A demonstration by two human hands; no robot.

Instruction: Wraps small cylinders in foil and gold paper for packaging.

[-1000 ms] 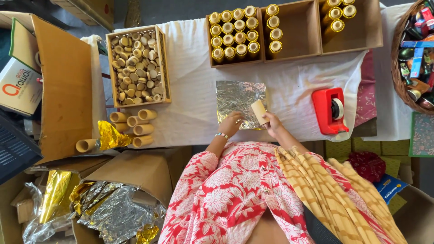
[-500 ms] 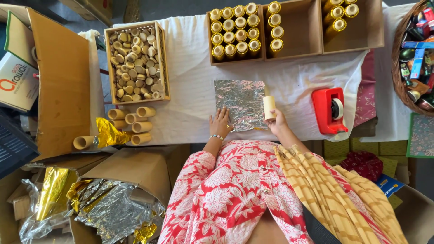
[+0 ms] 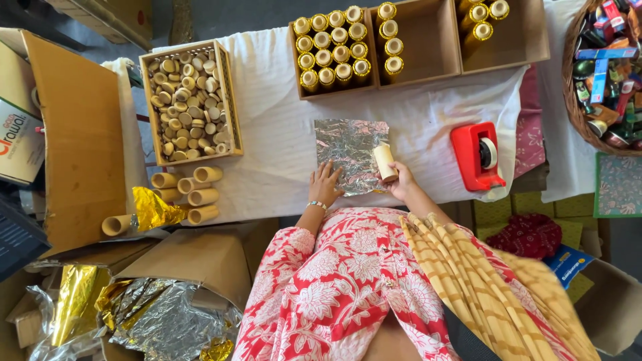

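Observation:
A crinkled silver foil sheet (image 3: 351,150) lies flat on the white cloth-covered table (image 3: 281,127). My left hand (image 3: 326,184) presses down on the sheet's near left corner with fingers spread. My right hand (image 3: 400,179) holds a short cardboard tube (image 3: 384,162) upright-tilted at the sheet's right edge. The tube is plain beige and touches the foil.
A wooden crate of plain tubes (image 3: 190,100) stands at left, loose tubes (image 3: 194,187) and gold foil (image 3: 154,208) below it. Boxes of gold-wrapped tubes (image 3: 334,47) sit at the back. A red tape dispenser (image 3: 478,155) is at right, a basket (image 3: 605,73) far right. Foil scraps (image 3: 160,321) fill a carton.
My right hand carried the tube from the foil's middle to its right edge. My left hand moved onto the sheet's near left corner and flattened it.

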